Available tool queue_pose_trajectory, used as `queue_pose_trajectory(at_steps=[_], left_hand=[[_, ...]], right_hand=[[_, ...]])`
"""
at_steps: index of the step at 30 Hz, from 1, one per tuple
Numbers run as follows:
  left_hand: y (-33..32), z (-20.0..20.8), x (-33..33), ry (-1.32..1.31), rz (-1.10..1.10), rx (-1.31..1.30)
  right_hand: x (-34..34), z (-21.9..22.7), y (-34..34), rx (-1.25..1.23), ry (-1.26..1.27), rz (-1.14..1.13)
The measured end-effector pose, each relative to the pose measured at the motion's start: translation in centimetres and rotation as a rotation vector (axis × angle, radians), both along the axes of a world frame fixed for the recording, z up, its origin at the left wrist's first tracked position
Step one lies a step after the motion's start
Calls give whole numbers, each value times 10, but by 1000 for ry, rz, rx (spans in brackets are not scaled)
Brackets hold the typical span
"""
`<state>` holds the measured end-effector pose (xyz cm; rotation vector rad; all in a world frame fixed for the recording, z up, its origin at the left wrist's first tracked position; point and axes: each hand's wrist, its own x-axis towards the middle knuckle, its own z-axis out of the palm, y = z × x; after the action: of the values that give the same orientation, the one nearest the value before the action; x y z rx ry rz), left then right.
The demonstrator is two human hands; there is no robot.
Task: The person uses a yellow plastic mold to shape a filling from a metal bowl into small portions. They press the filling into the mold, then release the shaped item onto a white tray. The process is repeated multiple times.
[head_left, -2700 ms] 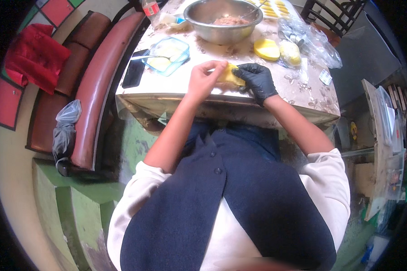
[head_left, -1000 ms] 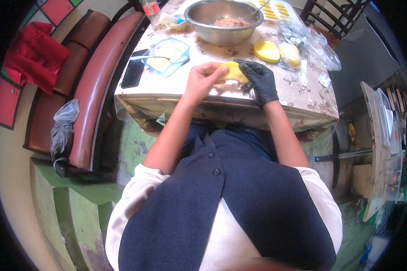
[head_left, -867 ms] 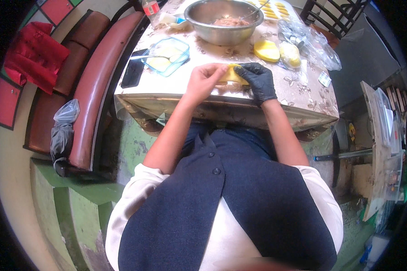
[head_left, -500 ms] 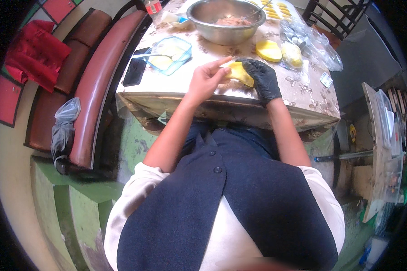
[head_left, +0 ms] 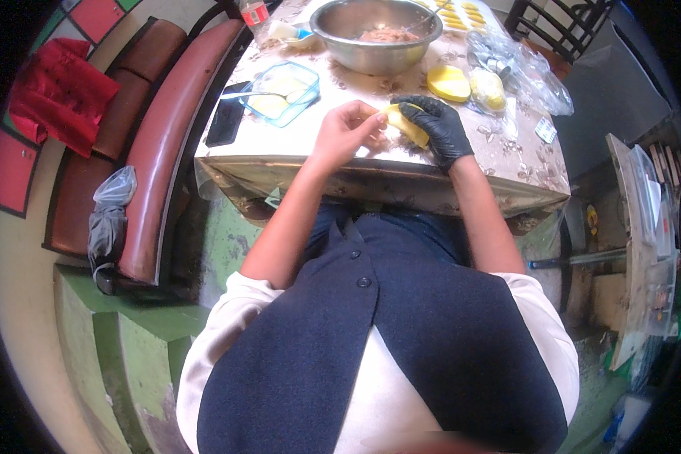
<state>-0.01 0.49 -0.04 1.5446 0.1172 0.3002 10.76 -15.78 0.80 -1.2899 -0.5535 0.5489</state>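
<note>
Between my hands, above the front part of the table, is a yellow dumpling wrapper (head_left: 408, 129), folded over on itself. My right hand (head_left: 440, 129), in a black glove, is closed around its right side. The bare fingers of my left hand (head_left: 349, 130) pinch its left end. Whether filling lies inside the fold is hidden. Just beyond, to the right, lies a stack of round yellow wrappers (head_left: 448, 83). A large steel bowl (head_left: 340, 51) with pinkish minced filling (head_left: 388, 35) stands behind my hands.
At left are a blue-rimmed container (head_left: 310, 83) with a spoon (head_left: 259, 94) across it, and a dark phone (head_left: 225, 121). A tray of yellow dumplings (head_left: 461, 15) sits at the back. Plastic bags (head_left: 537, 76) and a wrapped yellow bundle (head_left: 487, 89) lie at right.
The wrapper has gone from spread flatter to folded narrower. My left fingers have curled in from a stretched position and now pinch its end; my right hand has shifted slightly.
</note>
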Motion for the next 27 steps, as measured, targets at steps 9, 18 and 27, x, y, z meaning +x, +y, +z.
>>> queue_pose_trajectory(at_steps=[9, 18, 27], left_hand=[[-1, -2, -2, -34, -4, -46], [-4, 32, 18, -88, 203, 380], [-25, 95, 94, -223, 128, 889]], right_hand=[[2, 6, -1, -215, 14, 24], [10, -11, -1, -187, -32, -16], [2, -3, 2, -180, -135, -66]])
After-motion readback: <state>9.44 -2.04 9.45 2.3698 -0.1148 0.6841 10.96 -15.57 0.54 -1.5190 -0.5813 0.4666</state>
